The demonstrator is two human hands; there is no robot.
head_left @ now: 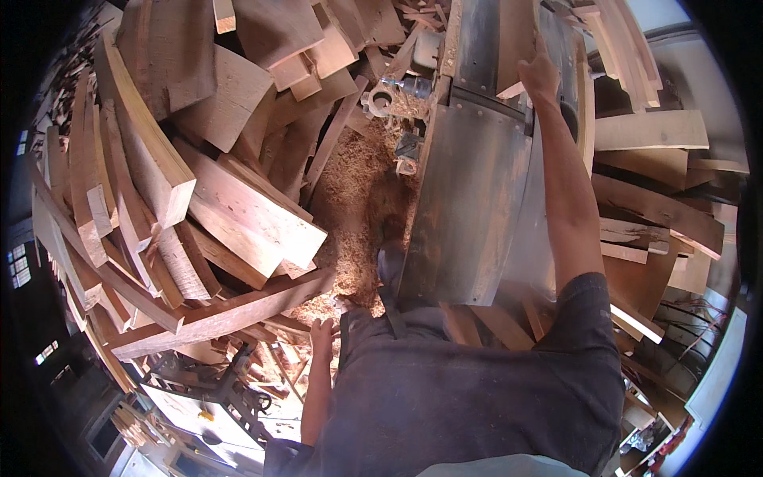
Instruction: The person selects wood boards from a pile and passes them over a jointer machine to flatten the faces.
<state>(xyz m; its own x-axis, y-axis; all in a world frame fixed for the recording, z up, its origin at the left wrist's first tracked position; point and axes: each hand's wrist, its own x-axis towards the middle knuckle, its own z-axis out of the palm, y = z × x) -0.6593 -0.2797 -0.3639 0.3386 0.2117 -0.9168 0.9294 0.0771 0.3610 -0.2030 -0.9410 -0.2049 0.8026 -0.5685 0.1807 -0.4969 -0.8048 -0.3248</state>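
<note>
A long machine with flat metal tables, like a jointer [469, 199], stretches away in front of me, slightly right. My right arm reaches far along it. The right hand [540, 77] is closed on the near end and right edge of a wooden board [517, 40] lying on the far table; part of its grip is hidden. Low at my left side hangs my left hand [322, 338], empty, its fingers loosely apart. It is close to the end of a long reddish-brown plank [230, 318] but does not appear to hold it.
Piled planks [246, 211] crowd the left side and far left. More boards [652, 131] are stacked at the right. Sawdust [358, 199] covers the floor beside the machine, whose metal handwheel or fitting [381, 101] sticks out leftward. A white-topped stand [207, 421] is at lower left.
</note>
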